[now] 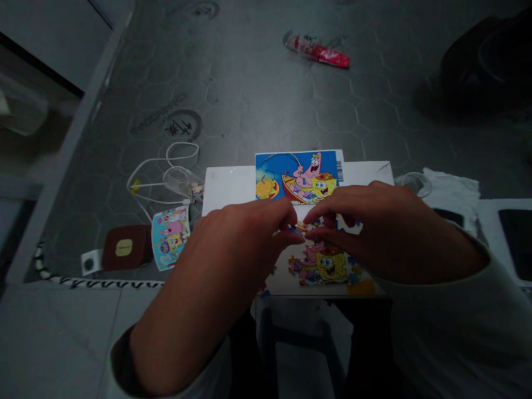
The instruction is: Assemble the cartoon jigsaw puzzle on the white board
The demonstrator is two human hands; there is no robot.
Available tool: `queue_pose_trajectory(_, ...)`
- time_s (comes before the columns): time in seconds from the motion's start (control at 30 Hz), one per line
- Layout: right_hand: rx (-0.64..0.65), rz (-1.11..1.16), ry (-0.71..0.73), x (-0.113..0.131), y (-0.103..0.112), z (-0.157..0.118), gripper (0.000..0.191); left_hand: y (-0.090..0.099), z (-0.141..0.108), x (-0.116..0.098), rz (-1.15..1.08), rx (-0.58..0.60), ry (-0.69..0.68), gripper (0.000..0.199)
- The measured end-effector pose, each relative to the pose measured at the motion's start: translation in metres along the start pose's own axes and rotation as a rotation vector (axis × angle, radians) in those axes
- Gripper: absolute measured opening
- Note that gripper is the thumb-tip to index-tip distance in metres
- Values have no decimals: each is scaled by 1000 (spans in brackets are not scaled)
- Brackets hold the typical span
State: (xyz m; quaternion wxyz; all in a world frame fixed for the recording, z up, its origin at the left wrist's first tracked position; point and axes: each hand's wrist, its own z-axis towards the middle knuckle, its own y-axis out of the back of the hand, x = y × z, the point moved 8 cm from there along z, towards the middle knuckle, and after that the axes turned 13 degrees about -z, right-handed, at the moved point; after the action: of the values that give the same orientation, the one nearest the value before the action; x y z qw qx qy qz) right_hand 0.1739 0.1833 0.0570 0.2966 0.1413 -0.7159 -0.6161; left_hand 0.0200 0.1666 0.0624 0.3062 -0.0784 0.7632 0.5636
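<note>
A partly joined cartoon jigsaw puzzle (328,265) lies on a white board (228,188). Over its upper edge, my left hand (253,230) and my right hand (366,221) meet almost fingertip to fingertip. Both hands pinch at small puzzle pieces; what exactly sits between the fingers is too small to make out. Behind them lies a blue picture card (270,166) showing a pink starfish and a yellow sponge figure in a boat. My hands hide part of the puzzle and the card's lower edge.
Left of the board are a second cartoon card (170,235), a dark red box (127,247) and a white cable (145,160). A red package (320,52) lies on the floor ahead. White tissue (453,191) and a dark device (517,241) are at the right.
</note>
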Motion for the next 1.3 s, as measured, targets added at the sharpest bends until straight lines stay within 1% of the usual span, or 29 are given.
queue_pose_trajectory(0.23,51,-2,-22,1,-4,1,16,0,-1,1,-11,-11,15,4)
queue_pose_trajectory(0.4,61,-10,-26,4,-3,1,18,3,-2,2,1,-31,15,7)
queue_pose_trajectory(0.57,45,-77,-16,10,-1,2,20,3,-3,4,7,-39,11,11)
queue_pose_trajectory(0.8,15,-92,13,14,2,0,20,3,-2,4,-6,-51,4,15)
queue_pose_trajectory(1.13,-15,-96,34,17,5,1,17,5,-1,1,-37,-54,-13,12)
queue_pose_trajectory(1.3,-6,-106,29,15,3,2,19,8,-2,1,-85,-69,16,11)
